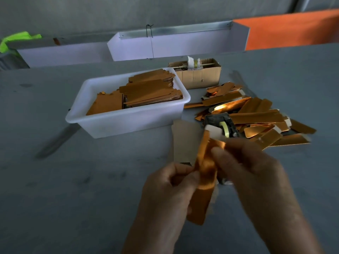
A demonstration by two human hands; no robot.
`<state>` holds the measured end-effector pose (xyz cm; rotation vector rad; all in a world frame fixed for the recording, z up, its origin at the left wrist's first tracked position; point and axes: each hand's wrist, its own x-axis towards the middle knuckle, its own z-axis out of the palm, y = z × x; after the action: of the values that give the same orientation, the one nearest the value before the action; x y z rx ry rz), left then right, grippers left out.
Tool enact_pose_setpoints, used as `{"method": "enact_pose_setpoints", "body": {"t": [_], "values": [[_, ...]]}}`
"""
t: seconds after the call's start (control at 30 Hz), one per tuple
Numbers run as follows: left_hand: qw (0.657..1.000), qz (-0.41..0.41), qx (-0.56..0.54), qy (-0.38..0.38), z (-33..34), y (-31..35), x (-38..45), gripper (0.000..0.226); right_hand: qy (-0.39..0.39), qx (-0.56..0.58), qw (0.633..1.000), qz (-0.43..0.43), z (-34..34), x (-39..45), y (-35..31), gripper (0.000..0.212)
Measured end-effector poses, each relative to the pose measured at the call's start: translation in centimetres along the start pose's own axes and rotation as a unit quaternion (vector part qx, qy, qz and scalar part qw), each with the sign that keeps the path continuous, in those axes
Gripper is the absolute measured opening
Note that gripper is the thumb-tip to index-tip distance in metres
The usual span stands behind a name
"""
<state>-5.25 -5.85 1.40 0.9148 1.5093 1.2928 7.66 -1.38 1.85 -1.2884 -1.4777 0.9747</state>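
I hold a long, shiny orange-gold flat carton blank [203, 182] upright over the grey table, low in the middle of the view. My left hand [165, 191] pinches its left edge near the middle. My right hand [253, 173] grips its upper right part, fingers curled over the foil. The blank's white tab end [213, 132] points away from me. Both hands are blurred by motion.
A white plastic tub [113, 121] holds stacked orange blanks [152, 92]. A loose pile of gold blanks [256, 118] lies to the right, with a black tape dispenser [223, 123] at its near edge. A cardboard box [200, 74] sits behind. A brown card sheet [183, 140] lies flat.
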Motion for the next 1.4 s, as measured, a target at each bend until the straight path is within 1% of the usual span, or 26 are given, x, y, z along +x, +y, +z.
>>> {"method": "enact_pose_setpoints", "body": {"t": [0.07,0.1,0.13,0.23,0.27,0.33,0.4,0.53,0.63,0.7,0.77,0.83,0.9,0.97,1.03,1.13,1.2,1.3,1.4], "values": [[0.997,-0.032,-0.074,0.002,0.0,0.4,0.1,0.017,0.078,-0.053,0.995,-0.026,-2.1,1.0,0.4,0.015],[0.993,-0.052,-0.103,-0.003,0.0,0.6,0.2,0.014,0.094,-0.065,0.993,-0.018,-3.1,1.6,0.9,0.010],[0.992,-0.064,-0.112,-0.012,0.0,0.6,0.3,0.013,0.087,-0.069,0.994,-0.001,-3.9,2.2,1.5,0.008],[0.990,-0.081,-0.112,-0.016,0.2,0.0,0.6,0.015,-0.003,-0.060,0.994,0.086,-4.7,2.9,3.3,0.009],[0.990,-0.085,-0.114,-0.014,0.5,-0.1,0.6,0.014,-0.022,-0.059,0.993,0.102,-4.5,2.9,3.5,0.009],[0.989,-0.091,-0.119,-0.014,1.0,-0.5,0.8,0.010,-0.032,-0.048,0.992,0.113,-4.2,2.8,3.9,0.007],[0.988,-0.086,-0.127,-0.015,1.5,-0.9,0.9,0.010,-0.037,-0.053,0.991,0.113,-4.0,2.9,4.1,0.006],[0.986,-0.069,-0.151,-0.025,2.7,-1.0,1.4,0.010,-0.040,-0.051,0.990,0.125,-3.7,3.3,3.9,0.006],[0.984,-0.069,-0.157,-0.041,3.7,-1.2,1.8,0.019,-0.046,-0.040,0.988,0.141,-3.7,3.6,3.8,0.009],[0.986,-0.058,-0.147,-0.055,4.2,-1.6,2.0,0.020,-0.044,-0.015,0.988,0.150,-3.6,3.6,3.6,0.011],[0.988,-0.052,-0.135,-0.059,4.5,-2.0,2.1,0.019,-0.029,0.011,0.989,0.147,-3.1,3.4,3.6,0.012],[0.987,-0.054,-0.141,-0.050,4.7,-2.2,2.2,0.015,-0.002,0.020,0.992,0.127,-2.6,3.0,3.4,0.010],[0.987,-0.055,-0.142,-0.044,4.8,-2.3,2.2,0.014,0.026,0.074,0.990,0.113,-2.3,2.7,3.2,0.012],[0.988,-0.056,-0.137,-0.045,4.7,-2.4,2.1,0.015,0.039,0.127,0.984,0.116,-2.4,2.3,3.1,0.015],[0.989,-0.061,-0.131,-0.042,4.5,-2.5,2.1,0.016,0.052,0.100,0.988,0.109,-2.6,1.8,3.3,0.013],[0.989,-0.069,-0.130,-0.032,4.2,-2.7,2.3,0.015,0.063,-0.001,0.995,0.079,-2.6,1.0,3.8,0.011],[0.988,-0.063,-0.135,-0.030,4.1,-2.7,2.3,0.014,0.071,-0.046,0.994,0.065,-2.5,0.6,4.2,0.012],[0.990,-0.036,-0.134,-0.039,4.0,-2.4,2.3,0.012,0.082,-0.084,0.992,0.055,-2.1,0.3,4.2,0.014],[0.992,0.004,-0.109,-0.057,4.4,-1.9,2.5,0.012,0.093,-0.105,0.989,0.052,-1.7,0.1,4.4,0.013]]}}
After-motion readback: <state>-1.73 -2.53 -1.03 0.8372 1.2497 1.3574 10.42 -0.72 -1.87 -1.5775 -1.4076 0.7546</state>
